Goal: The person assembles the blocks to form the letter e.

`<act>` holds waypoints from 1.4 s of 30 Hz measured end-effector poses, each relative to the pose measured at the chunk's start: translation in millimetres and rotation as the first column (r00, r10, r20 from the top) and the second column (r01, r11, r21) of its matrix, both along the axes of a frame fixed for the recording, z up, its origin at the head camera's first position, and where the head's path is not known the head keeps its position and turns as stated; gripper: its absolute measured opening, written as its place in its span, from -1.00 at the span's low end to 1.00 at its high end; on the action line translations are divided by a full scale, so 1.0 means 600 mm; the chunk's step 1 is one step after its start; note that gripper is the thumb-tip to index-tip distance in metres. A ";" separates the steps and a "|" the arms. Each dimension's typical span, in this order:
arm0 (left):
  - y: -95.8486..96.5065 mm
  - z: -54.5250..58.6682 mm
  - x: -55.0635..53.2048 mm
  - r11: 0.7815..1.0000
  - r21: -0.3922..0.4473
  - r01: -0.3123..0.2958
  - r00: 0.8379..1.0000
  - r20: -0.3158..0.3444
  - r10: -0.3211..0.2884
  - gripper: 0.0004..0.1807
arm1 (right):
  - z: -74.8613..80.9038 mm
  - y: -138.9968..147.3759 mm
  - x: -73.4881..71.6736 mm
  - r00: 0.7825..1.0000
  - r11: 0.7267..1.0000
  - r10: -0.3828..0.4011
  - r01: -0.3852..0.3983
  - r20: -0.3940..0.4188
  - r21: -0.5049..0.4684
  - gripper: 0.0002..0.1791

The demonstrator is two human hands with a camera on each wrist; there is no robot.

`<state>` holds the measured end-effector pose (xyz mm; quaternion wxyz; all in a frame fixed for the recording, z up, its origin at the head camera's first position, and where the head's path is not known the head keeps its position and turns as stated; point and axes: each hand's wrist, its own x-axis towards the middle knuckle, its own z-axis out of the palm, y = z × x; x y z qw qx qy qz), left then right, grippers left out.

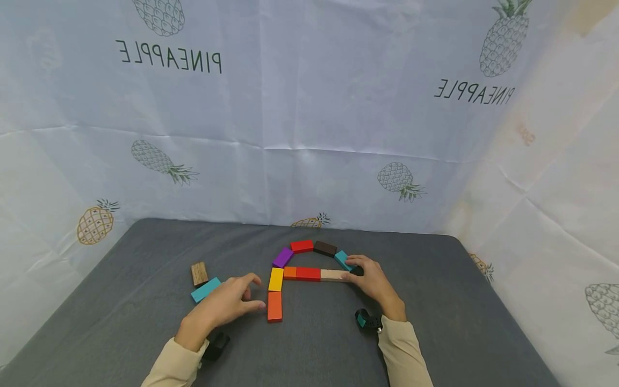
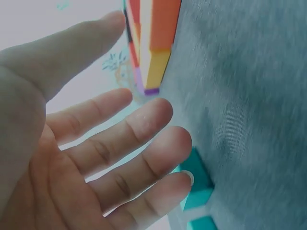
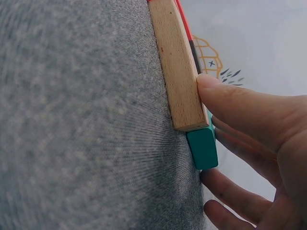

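Note:
Colored wooden blocks lie in a curved outline with a straight row across it. My left hand (image 1: 227, 301) hovers with fingers spread left of the orange block (image 1: 274, 307) and the yellow block (image 1: 276, 279); nothing is in it. Its fingertips overlap a loose teal block (image 2: 195, 189) in the left wrist view. My right hand (image 1: 369, 279) is at the row's right end. Its thumb touches the edge of the light wood block (image 3: 177, 67), and its other fingers curl behind the teal block (image 3: 203, 148). A dark patch between thumb and fingers is partly hidden.
A wood-grain block (image 1: 199, 273) lies at the left near the loose teal one. Purple (image 1: 282, 257), red (image 1: 302, 246) and dark brown (image 1: 325, 248) blocks form the top of the curve. A pineapple-print cloth (image 1: 309, 107) hangs behind the grey table (image 1: 159, 242).

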<state>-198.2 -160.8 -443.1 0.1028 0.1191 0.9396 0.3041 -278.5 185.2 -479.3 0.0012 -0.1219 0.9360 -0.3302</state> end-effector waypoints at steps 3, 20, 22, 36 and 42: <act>-0.014 0.004 -0.004 1.000 0.008 0.003 1.000 -0.030 -0.002 -0.56 | 0.000 0.000 0.000 1.000 1.000 0.000 0.000 -0.001 0.001 -0.50; -0.070 0.018 -0.009 0.998 -0.037 -0.056 0.997 -0.053 0.054 -0.55 | -0.003 0.001 0.001 1.000 1.000 0.008 -0.008 -0.005 0.010 -0.50; -0.073 0.017 -0.008 0.996 -0.059 -0.063 0.996 -0.065 0.059 -0.56 | -0.002 0.002 0.001 1.000 1.000 0.008 -0.008 -0.004 0.010 -0.50; -0.106 0.017 -0.003 0.976 -0.184 -0.115 0.990 -0.102 0.097 -0.49 | 0.000 0.001 0.001 1.000 1.000 0.010 -0.010 -0.005 0.002 -0.52; -0.114 0.015 -0.007 0.976 -0.195 -0.101 0.994 -0.052 0.093 -0.51 | 0.002 -0.001 0.000 1.000 1.000 0.002 -0.002 0.010 0.000 -0.51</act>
